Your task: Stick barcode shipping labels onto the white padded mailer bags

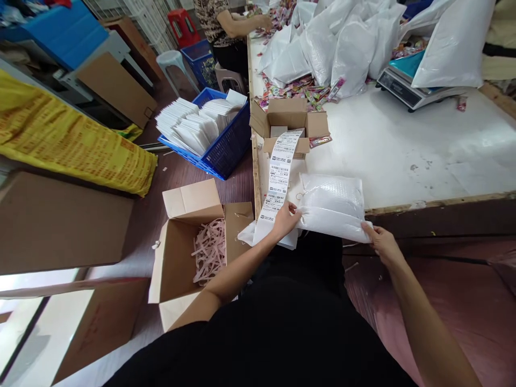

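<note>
A white padded mailer point(332, 204) lies at the near edge of the table, between my two hands. My left hand point(286, 219) pinches its left corner, beside a long strip of printed shipping labels point(281, 164). That strip runs down out of a small open carton point(287, 110) on the table. At the mailer's lower right corner, my right hand point(381, 242) grips the edge between thumb and fingers. Under the strip's near end lies more white packaging, partly hidden by my left hand and forearm.
Filled white bags point(322, 51), small colourful packets point(296, 91) and a scale point(415, 80) with a bag on it occupy the table's far side. Left stand a blue crate point(229, 142) of white mailers and a carton point(177, 263) with paper strips. Another person point(226, 27) works beyond.
</note>
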{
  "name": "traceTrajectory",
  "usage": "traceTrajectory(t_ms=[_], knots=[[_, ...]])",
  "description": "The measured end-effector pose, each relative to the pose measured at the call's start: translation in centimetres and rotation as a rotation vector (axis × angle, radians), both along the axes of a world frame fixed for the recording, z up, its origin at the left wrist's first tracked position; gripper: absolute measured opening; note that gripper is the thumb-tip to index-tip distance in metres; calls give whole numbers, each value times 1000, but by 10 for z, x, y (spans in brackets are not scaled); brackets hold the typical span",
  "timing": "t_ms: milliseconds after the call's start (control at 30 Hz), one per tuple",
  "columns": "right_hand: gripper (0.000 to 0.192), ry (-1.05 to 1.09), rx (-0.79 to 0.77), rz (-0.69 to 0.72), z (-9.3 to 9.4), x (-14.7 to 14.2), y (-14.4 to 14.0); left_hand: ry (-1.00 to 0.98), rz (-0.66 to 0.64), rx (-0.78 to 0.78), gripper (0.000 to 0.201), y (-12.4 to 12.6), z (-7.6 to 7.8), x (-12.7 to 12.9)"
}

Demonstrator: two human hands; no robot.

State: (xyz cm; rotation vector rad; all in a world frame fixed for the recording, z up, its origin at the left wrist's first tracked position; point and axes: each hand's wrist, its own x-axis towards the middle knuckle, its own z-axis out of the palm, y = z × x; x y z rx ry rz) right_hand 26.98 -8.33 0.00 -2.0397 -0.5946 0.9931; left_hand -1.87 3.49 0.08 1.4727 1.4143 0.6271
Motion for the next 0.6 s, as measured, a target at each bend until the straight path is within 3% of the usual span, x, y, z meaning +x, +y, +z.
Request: traceTrajectory(t_ms=[67,133,233,300,367,467,533,600], knots=[[56,254,-2,9,-3,-3,-2,-13,-10,-52,19,4,3,1],[53,380,106,-31,-5,-14,-5,-51,-43,-54,22,8,7,-1],[51,368,362,-253,-6,-46,-6,4,16,143,34,22,11,-14],[51,310,486,-388,-6,-70,-2,164,111,292,47,38,12,-26],[54,265,548,-465,-7,-91,3,323,135,330,62,56,12,-37],[59,338,496,-417,-4,-115,5,387,112,287,74,73,20,-52],[60,495,353,-293,3,-127,-4,296,199,326,62,67,30,-60],[59,673,148,-98,14,-139,-19,109,258,317,44,42,40,-67]])
